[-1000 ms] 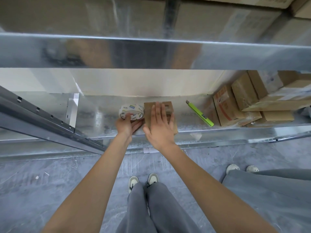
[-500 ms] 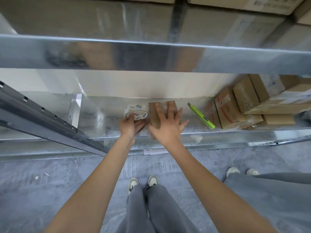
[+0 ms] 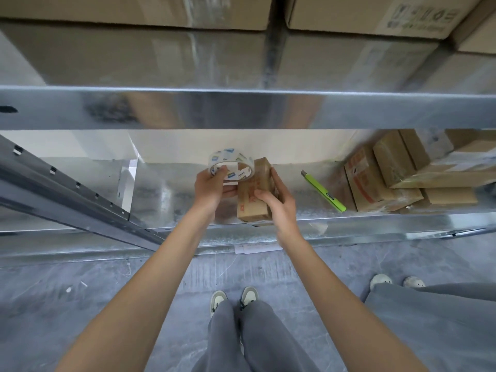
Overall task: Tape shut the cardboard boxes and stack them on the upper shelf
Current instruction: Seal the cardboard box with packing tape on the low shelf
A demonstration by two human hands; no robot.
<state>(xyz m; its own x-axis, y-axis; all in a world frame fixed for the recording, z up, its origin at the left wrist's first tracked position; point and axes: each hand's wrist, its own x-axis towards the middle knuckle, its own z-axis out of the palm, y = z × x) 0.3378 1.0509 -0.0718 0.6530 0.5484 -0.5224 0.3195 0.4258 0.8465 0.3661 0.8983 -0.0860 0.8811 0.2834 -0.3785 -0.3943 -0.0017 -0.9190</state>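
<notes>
Head view: small cardboard box (image 3: 254, 193), brown with red print on its top face, sat tilted at the front edge of the lower metal shelf (image 3: 171, 200). Right hand (image 3: 279, 208) clasped its right side, thumb across the top, fingers curled around the far edge. Left hand (image 3: 212, 187) pinched the tape roll (image 3: 231, 167), clear with blue-and-white labels, raised just beside the box's far left corner. Green utility knife (image 3: 323, 190) lay on the shelf to the right, near a pile of other boxes (image 3: 402, 173). Larger cartons (image 3: 362, 14) occupied the upper shelf (image 3: 241, 107).
</notes>
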